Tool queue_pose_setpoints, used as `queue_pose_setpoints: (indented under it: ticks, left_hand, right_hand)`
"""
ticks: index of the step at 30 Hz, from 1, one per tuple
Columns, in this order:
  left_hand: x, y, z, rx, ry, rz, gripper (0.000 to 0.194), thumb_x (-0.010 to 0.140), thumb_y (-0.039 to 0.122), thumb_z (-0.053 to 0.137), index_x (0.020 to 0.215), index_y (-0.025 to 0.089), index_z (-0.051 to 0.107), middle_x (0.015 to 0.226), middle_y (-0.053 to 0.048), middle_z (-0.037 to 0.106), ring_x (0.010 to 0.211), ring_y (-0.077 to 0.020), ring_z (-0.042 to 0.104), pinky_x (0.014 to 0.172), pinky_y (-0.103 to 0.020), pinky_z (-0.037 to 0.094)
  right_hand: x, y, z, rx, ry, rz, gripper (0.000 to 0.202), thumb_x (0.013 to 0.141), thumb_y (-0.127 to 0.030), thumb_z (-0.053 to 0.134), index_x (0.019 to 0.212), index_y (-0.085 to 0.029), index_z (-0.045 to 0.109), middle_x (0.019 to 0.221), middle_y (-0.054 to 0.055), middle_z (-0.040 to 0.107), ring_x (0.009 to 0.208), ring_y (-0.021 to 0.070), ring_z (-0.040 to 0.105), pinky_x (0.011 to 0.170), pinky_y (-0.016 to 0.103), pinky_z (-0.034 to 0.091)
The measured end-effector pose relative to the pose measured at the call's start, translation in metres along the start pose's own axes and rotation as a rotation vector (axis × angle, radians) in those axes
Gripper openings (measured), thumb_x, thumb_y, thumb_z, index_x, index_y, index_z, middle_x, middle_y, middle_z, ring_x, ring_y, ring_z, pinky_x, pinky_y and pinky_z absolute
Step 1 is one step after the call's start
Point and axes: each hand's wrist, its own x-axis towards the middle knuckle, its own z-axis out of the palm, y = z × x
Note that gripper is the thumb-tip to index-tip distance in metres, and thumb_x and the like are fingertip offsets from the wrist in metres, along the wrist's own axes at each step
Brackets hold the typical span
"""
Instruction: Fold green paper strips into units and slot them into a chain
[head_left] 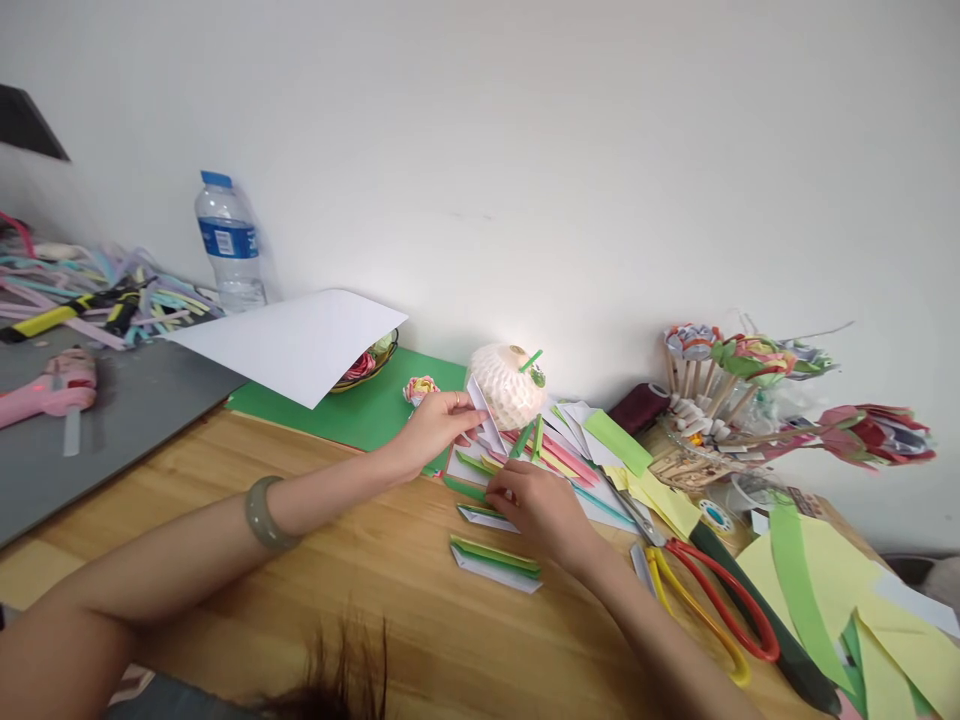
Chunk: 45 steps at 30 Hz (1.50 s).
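Observation:
My left hand, with a ring on a finger and a bangle at the wrist, pinches a folded white paper strip and holds it up in front of a white netted ball-shaped object. My right hand is low over the folded paper strips, its fingers curled together. What its fingertips hold, if anything, is hidden. Just below it lies a white and green folded strip. Nearer to me sits a small stack of green and white folded strips. Pink, yellow and green strips spread behind my hands.
Red and yellow-handled scissors lie at right beside yellow paper sheets. Paper flowers stand behind them. At left are a white sheet, a water bottle, a pink glue gun and a yellow-black cutter.

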Motion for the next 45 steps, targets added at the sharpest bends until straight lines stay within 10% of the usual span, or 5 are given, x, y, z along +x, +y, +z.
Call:
queue_pose_setpoints:
  ticks: [9, 14, 24, 45]
  left_hand:
    - [-0.005, 0.006, 0.003, -0.153, 0.094, 0.089, 0.025, 0.061, 0.037, 0.068, 0.065, 0.014, 0.059, 0.061, 0.001, 0.055, 0.059, -0.0108, 0.051, 0.057, -0.023, 0.043]
    - [-0.01, 0.004, 0.009, -0.15, 0.017, 0.067, 0.022, 0.062, 0.033, 0.067, 0.07, 0.013, 0.064, 0.064, -0.001, 0.06, 0.059, -0.0114, 0.052, 0.054, -0.022, 0.042]
    - [-0.009, -0.008, 0.013, -0.132, -0.089, 0.036, 0.015, 0.064, 0.023, 0.064, 0.075, 0.014, 0.065, 0.073, -0.002, 0.066, 0.068, -0.0142, 0.059, 0.056, -0.021, 0.042]
    - [-0.012, -0.008, 0.013, -0.009, -0.099, 0.199, 0.012, 0.072, 0.027, 0.061, 0.071, 0.015, 0.057, 0.066, 0.0, 0.061, 0.067, -0.0132, 0.057, 0.061, -0.023, 0.043]
  right_hand:
    - [0.0, 0.008, -0.017, 0.079, 0.138, 0.164, 0.018, 0.083, -0.022, 0.046, 0.074, -0.02, 0.061, 0.079, 0.003, 0.064, 0.07, 0.0161, 0.057, 0.06, 0.025, 0.037]
    - [0.001, 0.021, -0.033, 0.501, 0.257, 0.277, 0.022, 0.08, -0.04, 0.049, 0.071, -0.02, 0.057, 0.069, 0.0, 0.059, 0.067, 0.0163, 0.053, 0.063, 0.028, 0.04]
    - [-0.001, -0.006, -0.032, 1.197, -0.013, 0.374, 0.034, 0.071, -0.051, 0.065, 0.074, -0.018, 0.056, 0.066, 0.0, 0.063, 0.068, 0.0142, 0.06, 0.066, 0.026, 0.045]
    - [-0.001, -0.014, -0.027, 1.048, 0.026, 0.213, 0.031, 0.08, -0.048, 0.052, 0.072, -0.018, 0.057, 0.07, 0.0, 0.057, 0.067, 0.0129, 0.049, 0.061, 0.025, 0.038]
